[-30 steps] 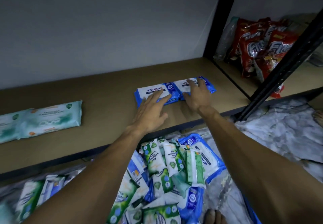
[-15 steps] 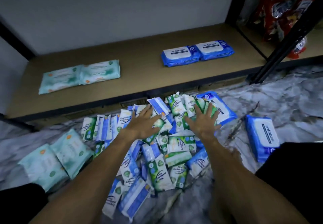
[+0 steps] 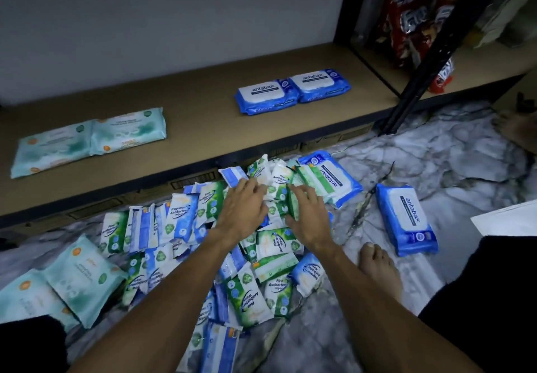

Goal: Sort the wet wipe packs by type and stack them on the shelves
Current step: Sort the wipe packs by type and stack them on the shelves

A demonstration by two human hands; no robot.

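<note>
While the left hand (image 3: 242,212) rests with loose fingers on the pile of small packs (image 3: 270,244) on the floor (image 3: 450,169), labels "Pine Antibacterial Wipes" and "Fragrance Free Antibacterial Wipes" | right hand (image 3: 309,217) bent over a green pack (image 3: 293,205), grip unclear | blue "antabax" packs (image 3: 267,95): two on shelf (image 3: 203,128), two on floor | pale green packs (image 3: 90,140): two on shelf, two on floor

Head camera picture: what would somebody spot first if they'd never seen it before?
First, the big messy pile of small wipe packs in the middle of the marble floor, with the left hand and right hand down on top of it. Next, the two bright blue packs lying side by side on the shelf behind the pile. Then the red snack bags in the next bay, top right.
</note>
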